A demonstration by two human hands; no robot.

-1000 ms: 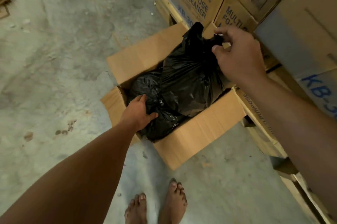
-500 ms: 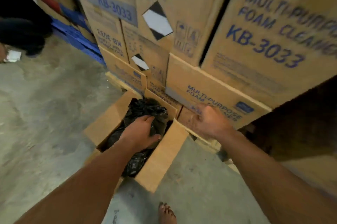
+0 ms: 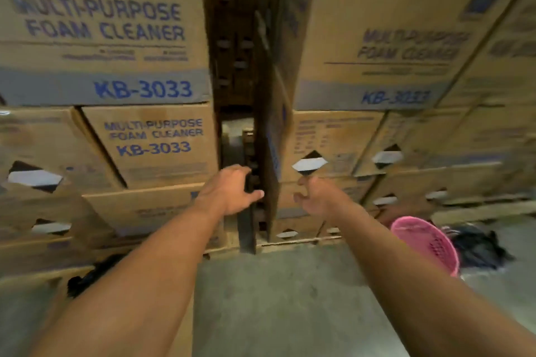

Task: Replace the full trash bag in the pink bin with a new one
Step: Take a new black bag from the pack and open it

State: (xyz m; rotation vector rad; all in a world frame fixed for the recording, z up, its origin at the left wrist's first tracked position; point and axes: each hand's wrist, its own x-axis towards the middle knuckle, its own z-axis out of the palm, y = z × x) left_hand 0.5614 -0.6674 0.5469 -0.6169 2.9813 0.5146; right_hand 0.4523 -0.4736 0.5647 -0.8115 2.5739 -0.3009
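Observation:
The pink bin (image 3: pixel 426 243), a mesh basket, stands tilted on the floor at the lower right, and I see no bag in it. Right of it lies a crumpled black bag (image 3: pixel 478 245). At the lower left, another black bag (image 3: pixel 90 272) shows above the edge of an open cardboard box (image 3: pixel 43 298), mostly hidden by my left arm. My left hand (image 3: pixel 232 191) is raised in front of the dark gap between the carton stacks, fingers relaxed and holding nothing. My right hand (image 3: pixel 316 197) hangs beside it with fingers loosely curled and nothing in it.
Stacked cartons (image 3: pixel 150 147) printed "Multi-Purpose Foam Cleaner KB-3033" fill the view ahead like a wall, split by a dark upright post (image 3: pixel 246 229). Bare concrete floor (image 3: pixel 275 298) lies between my arms.
My right hand let go of the black bag in the box and my left hand lifted off it. My view swung up and right, bringing the pink bin into sight.

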